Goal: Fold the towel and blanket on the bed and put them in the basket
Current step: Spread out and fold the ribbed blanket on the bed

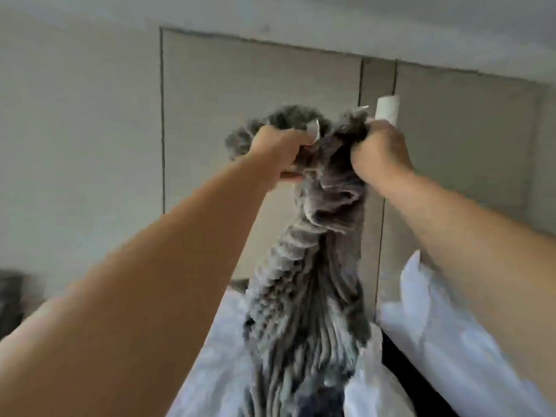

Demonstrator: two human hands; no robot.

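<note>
A grey fluffy blanket (304, 296) hangs in a long bunched column from both raised hands down to the bed. My left hand (279, 149) grips its top edge, fingers curled into the fabric beside a white label. My right hand (382, 152) grips the top edge close by on the right. The two hands are held high and near each other in the upper middle of the view. No towel or basket can be seen.
White bedding (427, 326) lies below at the bottom centre and right. Beige wardrobe doors (258, 85) stand straight ahead, with a plain wall (78, 130) on the left. A dark object (9, 293) sits at the left edge.
</note>
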